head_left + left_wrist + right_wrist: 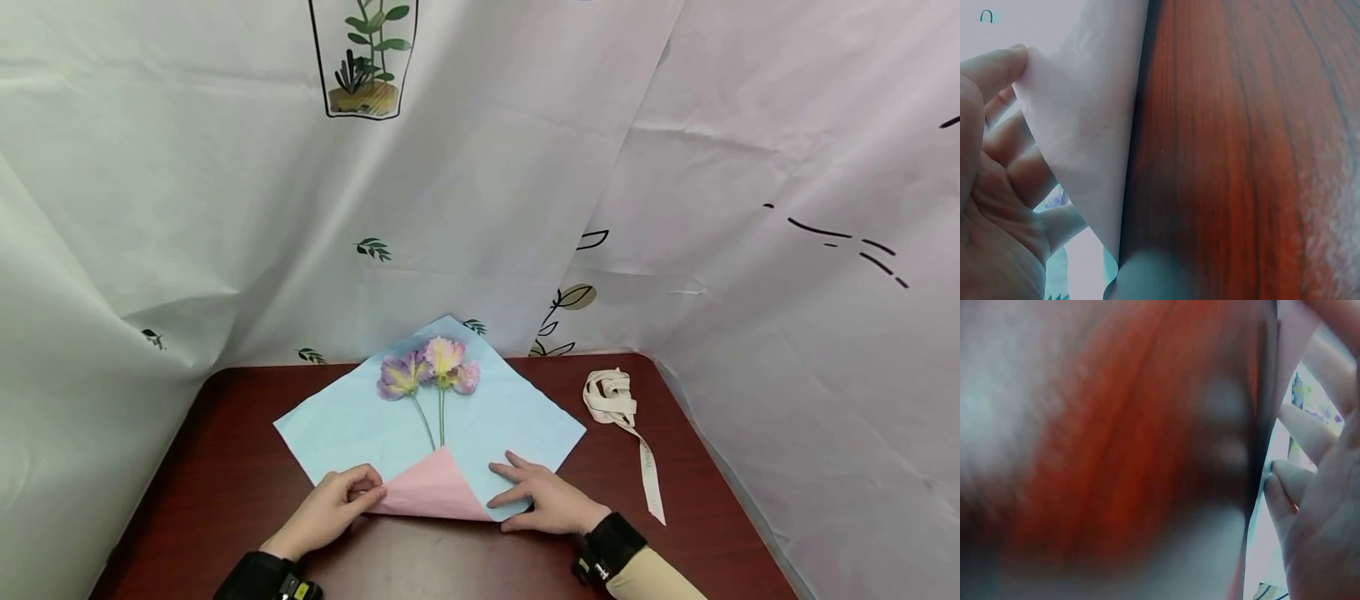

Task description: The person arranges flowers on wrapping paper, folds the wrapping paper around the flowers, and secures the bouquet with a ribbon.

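A sheet of wrapping paper [510, 408], light blue on its upper face, lies cornerwise on the table. Its near corner is folded up as a pink flap [435, 487] that covers the lower stems of the flowers [445, 358], purple and pink-yellow blooms. At the flap's left edge my left hand [326, 510] pinches the paper between thumb and fingers; the left wrist view shows the thumb on the pink side [1085, 125]. My right hand [551, 500] rests with spread fingers on the blue paper, right of the flap and close to the fold.
A loosely bundled cream ribbon [611, 398] lies at the table's right, its printed tail stretching toward the front. The dark red wooden table [225, 467] meets a white printed curtain [480, 208] at the back and sides. The paper's far corner overlaps the curtain in the head view.
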{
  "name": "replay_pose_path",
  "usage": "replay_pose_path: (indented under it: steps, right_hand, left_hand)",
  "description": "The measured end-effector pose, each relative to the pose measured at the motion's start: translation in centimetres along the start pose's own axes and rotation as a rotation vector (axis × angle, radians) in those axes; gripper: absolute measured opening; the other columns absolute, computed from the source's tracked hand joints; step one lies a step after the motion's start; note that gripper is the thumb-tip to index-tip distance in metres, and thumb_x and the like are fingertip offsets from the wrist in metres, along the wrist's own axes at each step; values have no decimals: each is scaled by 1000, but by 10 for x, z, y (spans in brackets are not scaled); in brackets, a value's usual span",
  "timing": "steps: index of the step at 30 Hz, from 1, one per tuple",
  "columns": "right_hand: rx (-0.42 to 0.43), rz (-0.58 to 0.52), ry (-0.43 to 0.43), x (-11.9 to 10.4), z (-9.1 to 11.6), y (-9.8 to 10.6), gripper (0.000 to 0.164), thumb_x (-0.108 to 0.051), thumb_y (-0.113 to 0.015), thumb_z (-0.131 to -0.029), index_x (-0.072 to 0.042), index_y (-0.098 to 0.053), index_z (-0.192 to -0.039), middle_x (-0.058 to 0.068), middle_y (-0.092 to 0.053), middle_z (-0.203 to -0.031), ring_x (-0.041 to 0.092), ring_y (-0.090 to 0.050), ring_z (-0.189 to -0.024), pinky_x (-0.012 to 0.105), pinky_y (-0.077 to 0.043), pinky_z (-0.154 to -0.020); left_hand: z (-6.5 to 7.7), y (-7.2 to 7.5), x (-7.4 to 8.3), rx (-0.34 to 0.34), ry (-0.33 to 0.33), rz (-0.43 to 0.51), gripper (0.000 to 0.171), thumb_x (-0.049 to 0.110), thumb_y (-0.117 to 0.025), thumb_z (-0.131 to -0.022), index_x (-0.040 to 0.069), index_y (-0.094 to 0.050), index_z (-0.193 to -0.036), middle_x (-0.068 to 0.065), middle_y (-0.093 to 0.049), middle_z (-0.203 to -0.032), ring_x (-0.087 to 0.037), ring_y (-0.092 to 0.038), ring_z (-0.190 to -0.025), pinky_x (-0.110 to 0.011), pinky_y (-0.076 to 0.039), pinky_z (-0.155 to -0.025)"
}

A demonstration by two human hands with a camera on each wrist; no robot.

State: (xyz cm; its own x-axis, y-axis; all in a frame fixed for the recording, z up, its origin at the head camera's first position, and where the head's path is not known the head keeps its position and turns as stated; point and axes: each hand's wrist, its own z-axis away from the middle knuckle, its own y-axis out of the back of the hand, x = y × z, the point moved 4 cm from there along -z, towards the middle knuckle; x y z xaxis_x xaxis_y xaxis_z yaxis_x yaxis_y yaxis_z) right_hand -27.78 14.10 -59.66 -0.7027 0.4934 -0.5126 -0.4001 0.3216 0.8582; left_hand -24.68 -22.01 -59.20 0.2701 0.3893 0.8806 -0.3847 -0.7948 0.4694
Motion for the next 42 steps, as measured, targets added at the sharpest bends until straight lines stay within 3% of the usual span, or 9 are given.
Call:
replay_pose_path:
  steps: [4,10,17,20,23,27,31,36,42]
  right_hand:
    - [50,-29,-5,0,2,1,23,-42,-67,-97,-35,-77,-116,6,-50,-152,44,-30,-148,60,-36,-110]
    - [73,-86,-33,-1,5,3,17,-40,-67,-97,-39,-77,-112,4,-55,-148,41,-33,-147,59,-36,-111]
    - [68,-124,-68,-1,9,2,16,-44,-65,-98,-42,-77,-109,-2,-60,-143,37,-35,-147,56,-37,-111]
    - [83,-145,-71,-2,11,3,17,-44,-65,-98,-39,-78,-107,-3,-64,-136,36,-38,-146,55,-39,-110]
    - [102,-161,-68,-3,11,5,18,-43,-65,-97,-36,-79,-106,-4,-68,-130,35,-42,-143,54,-40,-109]
    - [113,-173,-70,-4,12,6,19,-42,-66,-97,-34,-79,-108,-5,-71,-124,35,-45,-141,51,-42,-109]
    - [130,-179,-29,-6,10,7,18,-39,-66,-98,-31,-80,-106,-13,-72,-116,36,-49,-137,50,-43,-108]
    - [162,-168,58,-9,7,8,18,-32,-65,-100,-23,-80,-97,-21,-73,-100,32,-61,-126,47,-42,-110]
    - [178,-133,14,-9,7,7,21,-34,-63,-101,-25,-78,-90,-21,-73,-86,32,-61,-126,44,-47,-105]
  left_hand:
    - [-2,-1,0,3,22,-8,16,37,-56,-104,23,-65,-102,1,-70,-80,-1,-48,-56,-24,-45,-54]
    - [-2,-3,2,5,25,-13,16,39,-56,-104,24,-63,-102,4,-59,-63,1,-42,-52,-21,-42,-53]
    - [0,-5,6,-10,-1,9,16,37,-56,-104,22,-62,-103,2,-67,-69,2,-35,-52,-21,-35,-53]
    - [0,-4,8,9,2,-2,16,39,-56,-104,23,-61,-103,6,-62,-63,2,-29,-51,-21,-31,-53]
    - [0,-4,10,40,6,-22,14,38,-57,-103,25,-61,-102,12,-48,-56,2,-24,-52,-21,-27,-53]
    - [-1,-4,11,76,0,-37,3,27,-60,-103,27,-61,-101,15,-33,-55,2,-21,-51,-20,-25,-52]
    - [-1,-4,12,105,2,-34,11,18,-62,-102,29,-60,-99,15,-30,-54,2,-21,-49,-20,-24,-51]
    - [-3,-4,13,138,30,-30,11,18,-63,-102,28,-59,-98,14,-29,-52,1,-21,-48,-20,-24,-50]
    - [-4,-6,10,168,71,-4,9,22,-63,-102,27,-59,-96,13,-30,-54,-1,-21,-48,-21,-24,-51]
